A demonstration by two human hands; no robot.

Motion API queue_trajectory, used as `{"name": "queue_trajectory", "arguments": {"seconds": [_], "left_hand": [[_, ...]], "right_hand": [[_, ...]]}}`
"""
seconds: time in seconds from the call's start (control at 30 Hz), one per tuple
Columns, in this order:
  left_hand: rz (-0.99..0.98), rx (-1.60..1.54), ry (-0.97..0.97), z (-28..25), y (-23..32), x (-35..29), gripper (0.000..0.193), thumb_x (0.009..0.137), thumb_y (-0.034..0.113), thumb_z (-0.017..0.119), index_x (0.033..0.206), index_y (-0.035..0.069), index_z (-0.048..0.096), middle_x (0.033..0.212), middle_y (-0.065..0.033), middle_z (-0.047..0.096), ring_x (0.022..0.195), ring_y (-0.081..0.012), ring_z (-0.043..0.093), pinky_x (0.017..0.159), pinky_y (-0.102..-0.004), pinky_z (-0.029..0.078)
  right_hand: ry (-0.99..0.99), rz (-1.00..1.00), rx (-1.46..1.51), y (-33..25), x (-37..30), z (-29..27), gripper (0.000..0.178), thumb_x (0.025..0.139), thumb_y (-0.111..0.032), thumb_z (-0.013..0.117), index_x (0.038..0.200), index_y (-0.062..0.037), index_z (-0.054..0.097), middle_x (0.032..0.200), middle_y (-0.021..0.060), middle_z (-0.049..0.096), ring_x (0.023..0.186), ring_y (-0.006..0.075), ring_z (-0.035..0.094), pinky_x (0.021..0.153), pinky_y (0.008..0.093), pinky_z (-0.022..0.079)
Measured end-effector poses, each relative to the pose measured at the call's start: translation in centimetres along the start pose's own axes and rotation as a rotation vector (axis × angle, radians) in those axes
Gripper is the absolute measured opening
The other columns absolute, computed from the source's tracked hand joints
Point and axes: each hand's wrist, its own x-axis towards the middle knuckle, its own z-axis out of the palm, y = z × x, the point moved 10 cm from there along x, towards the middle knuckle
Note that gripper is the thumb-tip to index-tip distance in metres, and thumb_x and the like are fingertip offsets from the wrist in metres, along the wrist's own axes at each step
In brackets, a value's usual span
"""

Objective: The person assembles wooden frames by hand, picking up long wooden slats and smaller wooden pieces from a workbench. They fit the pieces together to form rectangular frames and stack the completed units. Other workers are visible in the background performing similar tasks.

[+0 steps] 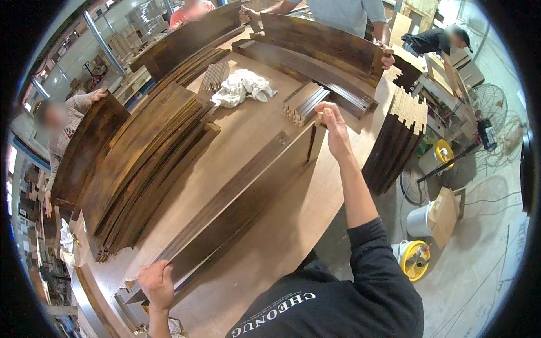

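Note:
A long, dark-stained wooden frame (225, 191) stands on edge across the table, running from lower left to upper right. My left hand (157, 281) is closed round its near-left end. At the far-right corner, my right hand (336, 130) grips the end piece, thumb and fingers pinched over the top. The frame's underside and far face are partly hidden. Just beyond my right hand lies a bundle of short slats with metal strips (306, 103). A crumpled white cloth (242, 88) rests farther back.
Dark boards (152, 141) are stacked at left; another stack with pale notched ends (397, 135) stands at right. Across the table (287, 225), a co-worker in grey (338, 17) holds a dark panel (321, 48); another (70, 124) holds a board at left. Buckets (417, 261) stand on the floor.

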Motion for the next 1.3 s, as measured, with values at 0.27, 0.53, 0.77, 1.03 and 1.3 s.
{"name": "queue_trajectory", "arguments": {"seconds": [0.27,0.53,0.77,1.03,1.3], "left_hand": [[0.085,0.048,-0.040,-3.6,2.6,1.5,0.003,0.073,0.006,0.061,0.076,0.006,0.061,0.063,-0.0070,0.058,0.057,-0.0244,0.055,0.065,-0.0347,0.039],[-0.062,0.081,0.009,-4.3,1.8,2.8,0.003,0.075,0.008,0.059,0.074,0.005,0.060,0.063,-0.0069,0.056,0.059,-0.0256,0.052,0.062,-0.0348,0.038],[-0.009,0.125,-0.020,-7.6,4.1,2.9,0.007,0.078,0.008,0.058,0.078,0.001,0.060,0.065,-0.0103,0.055,0.061,-0.0273,0.049,0.067,-0.0356,0.037],[-0.075,0.045,0.026,-4.9,2.1,2.1,0.006,0.078,0.007,0.058,0.073,0.003,0.059,0.058,-0.0063,0.053,0.055,-0.0218,0.051,0.063,-0.0316,0.036],[-0.074,0.072,0.010,-4.6,1.9,1.9,0.006,0.077,0.007,0.059,0.072,0.004,0.058,0.060,-0.0062,0.054,0.055,-0.0228,0.050,0.062,-0.0323,0.036]], "right_hand": [[0.013,0.037,-0.067,1.0,0.4,-0.6,0.018,0.090,-0.022,0.054,0.102,-0.0089,0.055,0.085,-0.0008,0.051,0.083,0.0088,0.048,0.078,0.0243,0.040],[0.009,0.026,-0.062,0.6,0.1,-0.7,0.017,0.091,-0.019,0.054,0.103,-0.0083,0.055,0.084,-0.0002,0.053,0.080,0.0079,0.050,0.077,0.0234,0.041],[0.009,0.021,-0.085,1.5,0.4,-0.2,0.016,0.094,-0.023,0.050,0.103,-0.0103,0.053,0.096,-0.0030,0.052,0.082,0.0059,0.045,0.077,0.0211,0.038],[0.054,-0.017,0.018,0.4,0.2,-0.7,0.033,0.091,-0.041,0.051,0.098,-0.0087,0.054,0.080,-0.0034,0.047,0.078,0.0076,0.042,0.074,0.0219,0.036],[0.104,-0.025,0.059,1.3,0.1,-1.0,0.025,0.092,-0.032,0.051,0.094,-0.0067,0.051,0.080,-0.0016,0.048,0.077,0.0089,0.043,0.072,0.0244,0.039]]}}
